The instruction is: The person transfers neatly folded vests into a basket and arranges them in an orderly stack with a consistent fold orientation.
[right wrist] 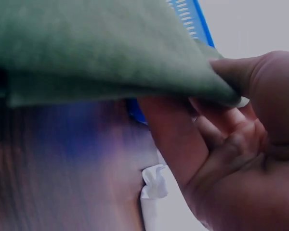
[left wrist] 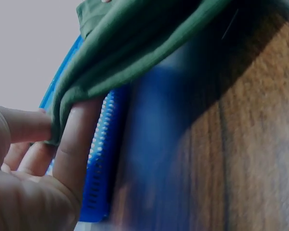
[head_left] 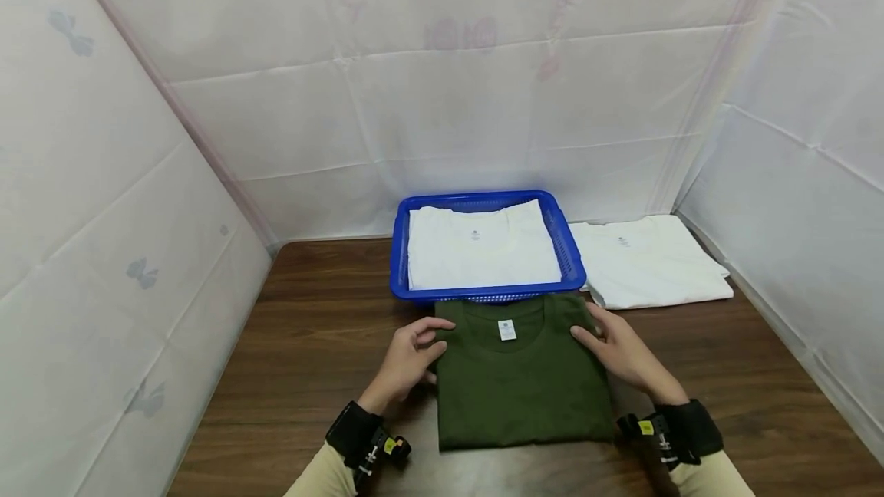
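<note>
A folded dark green shirt is lying flat between two hands at the lower centre of the head view, just below a blue basket. Its neckline is pointing toward the top of the frame, with the white neck label showing near the upper edge; its straight folded edge is facing the bottom. The long axis is running left to right across the picture, roughly parallel to the basket's front.

The left hand is gripping the shirt's left edge near the upper corner, its thumb lying above the cloth and fingers reaching underneath. The right hand is pinching the opposite edge in the same way. Both wrist views are showing the gripped edges hanging above the wooden table; the lower hem's contact with the wood is hard to judge.

A folded white shirt is filling the basket at the centre, its neckline also pointing up the frame. Another white garment is resting on the table right of the basket. White patterned sheeting is covering the walls behind.
</note>
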Motion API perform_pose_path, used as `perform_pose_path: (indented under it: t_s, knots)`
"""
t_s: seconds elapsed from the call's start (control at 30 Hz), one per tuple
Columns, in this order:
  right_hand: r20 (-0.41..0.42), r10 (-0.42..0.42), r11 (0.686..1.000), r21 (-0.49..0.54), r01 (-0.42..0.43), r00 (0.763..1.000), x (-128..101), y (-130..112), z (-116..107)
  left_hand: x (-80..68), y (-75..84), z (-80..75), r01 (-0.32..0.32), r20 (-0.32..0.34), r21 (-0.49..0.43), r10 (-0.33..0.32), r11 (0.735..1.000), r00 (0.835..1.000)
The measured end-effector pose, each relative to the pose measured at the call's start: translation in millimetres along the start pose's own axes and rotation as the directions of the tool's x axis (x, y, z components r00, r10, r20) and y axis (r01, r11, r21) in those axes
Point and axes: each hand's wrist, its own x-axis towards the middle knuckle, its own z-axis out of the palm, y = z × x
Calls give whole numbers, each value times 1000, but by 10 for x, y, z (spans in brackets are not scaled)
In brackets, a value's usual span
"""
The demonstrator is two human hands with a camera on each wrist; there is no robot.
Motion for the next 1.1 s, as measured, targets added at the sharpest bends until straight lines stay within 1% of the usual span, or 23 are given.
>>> perform_pose_path:
  t_s: [0.1, 0.17, 0.33, 0.43, 0.6, 0.7, 0.83, 1.0, 1.1]
  knots:
    - [7, 3, 999, 49, -3, 1000, -8, -5, -34, -17, 37, -52, -17, 29, -9, 18, 1000, 999]
    - [8, -22, 996, 92, 21, 1000, -8, -11, -54, -23, 66, -87, -32, 42, -16, 33, 999, 999]
    - [-5, -148, 978, 149, 148, 989, 28, -48, -108, -19, 132, -180, -89, 56, -36, 91, 995, 994]
    - [-11, -188, 967, 174, 187, 982, 54, -92, -135, -25, 190, -217, -128, 65, -35, 130, 991, 989]
    - [-28, -198, 967, 160, 200, 980, 70, -194, -188, -54, 329, -250, -162, 67, -31, 164, 986, 984]
    - [-44, -208, 967, 139, 213, 977, 84, -258, -239, -60, 406, -279, -175, 48, -38, 177, 984, 983]
    - [-51, -235, 961, 141, 240, 971, 141, -350, -305, -48, 492, -320, -207, 22, -26, 207, 978, 978]
    - [-66, -260, 956, 125, 267, 963, 258, -475, -402, 14, 593, -368, -259, 5, -8, 259, 966, 966]
    - [-71, -263, 957, 105, 270, 962, 370, -563, -476, 90, 678, -406, -283, -19, -2, 283, 959, 959]
